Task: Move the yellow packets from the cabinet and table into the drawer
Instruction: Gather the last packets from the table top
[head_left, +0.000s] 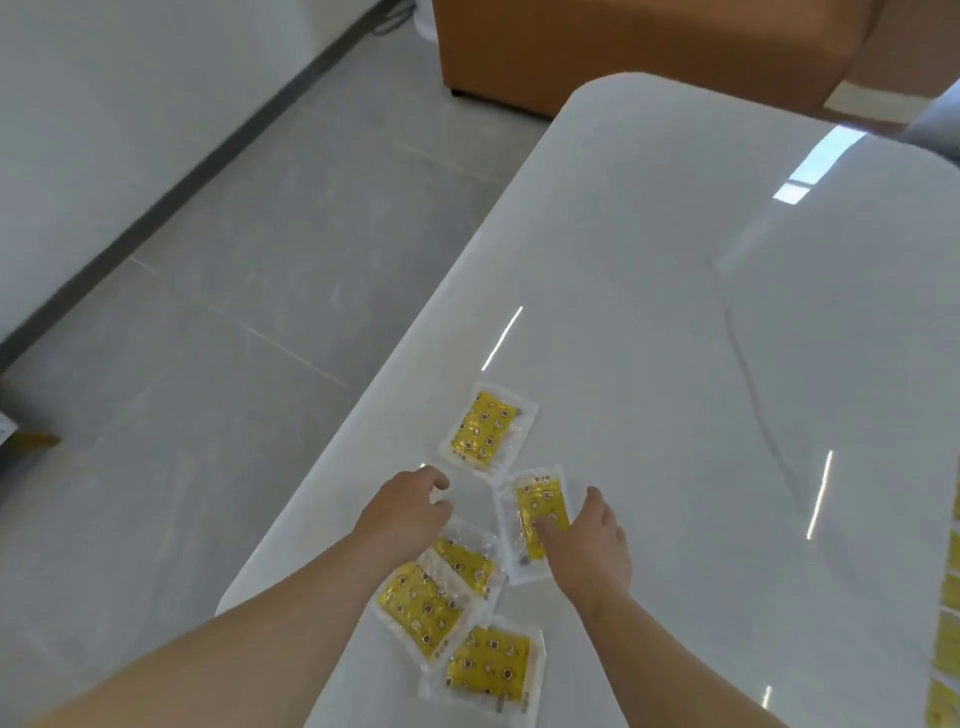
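Note:
Several yellow packets in clear wrap lie near the front left of the glossy white table (727, 312). The farthest packet (487, 432) lies alone. My right hand (592, 551) rests its fingers on a second packet (535, 512), pressing it flat against the table. My left hand (410, 512) hovers with curled fingers and nothing in it, between the far packet and a third packet (467, 564). That one overlaps a fourth (418, 608). Another packet (491, 662) lies closest to me. No drawer or cabinet is in view.
The table's left edge drops to a grey tiled floor (234, 312). An orange sofa (649, 47) stands beyond the table's far end. A white wall with a dark skirting runs at the left. More yellow packets (948, 639) show at the right frame edge.

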